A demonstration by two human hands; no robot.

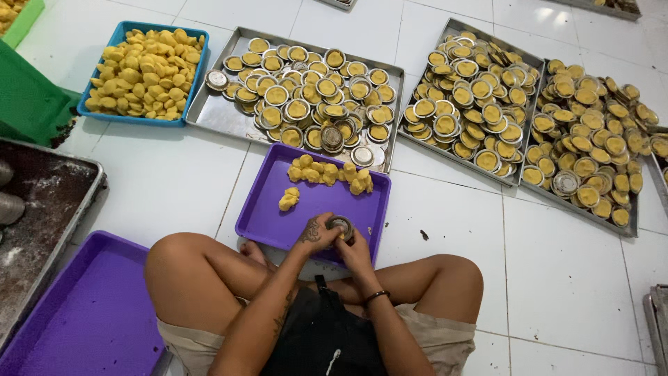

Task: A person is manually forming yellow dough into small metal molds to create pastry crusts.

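Both hands, left hand (316, 233) and right hand (356, 252), curl fingers closed around one small metal tin (340, 226) (over the purple tray (271, 216)).

A single head-worn camera looks steeply down from close above the seated person's lap, facing forward across the white tiled floor (174, 174) beyond the knees.

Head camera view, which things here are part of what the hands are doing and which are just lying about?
In use:
- left hand and right hand, together on a small round metal tin
- purple tray under them
- yellow dough lumps on it
- metal trays of filled tins
- blue tray of dough lumps

Lying about:
- second purple tray
- dark crumb-covered tray
- green bin
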